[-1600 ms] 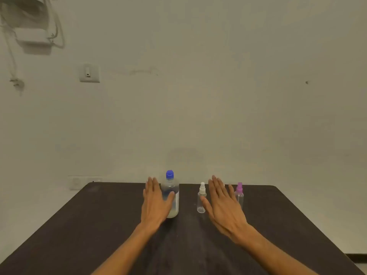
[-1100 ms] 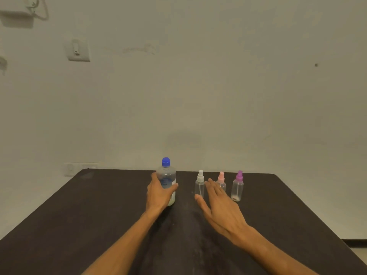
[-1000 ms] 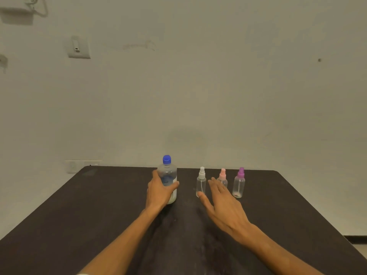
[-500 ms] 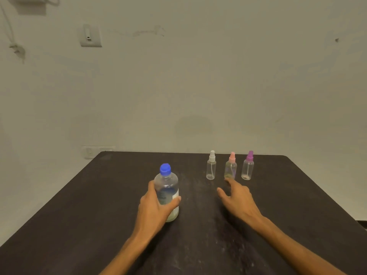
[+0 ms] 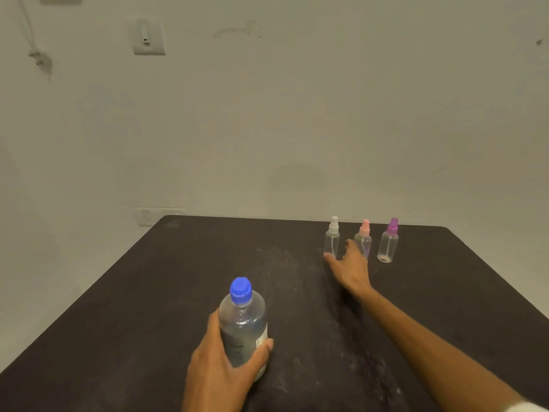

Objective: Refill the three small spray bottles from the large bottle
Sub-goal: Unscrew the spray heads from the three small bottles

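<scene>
Plain pale wall [image 5: 297, 129] with a switch plate [image 5: 148, 37]; below it, dark worktop [image 5: 148, 292], dusty in streaks. Item one: large clear water bottle [image 5: 243, 325], blue cap [image 5: 240, 288] screwed on, upright near the front edge, left hand [image 5: 222, 367] wrapped round its lower body, fingers closed on it. Items two to four, in a row at the far right: white-capped spray bottle [image 5: 331, 239], pink-capped spray bottle [image 5: 364, 240], purple-capped spray bottle [image 5: 388, 243], all upright, capped, seemingly near empty. Right hand [image 5: 349, 267] reaches low between the white and pink ones, fingers spread and holding nothing; contact cannot be told. Hazards, as judged: the three stand close and look light, so a splayed reach may knock a neighbour over; narrow necks invite spillage once the large bottle is tipped; pouring one-handed from a full bottle risks a surge over the worktop.
</scene>
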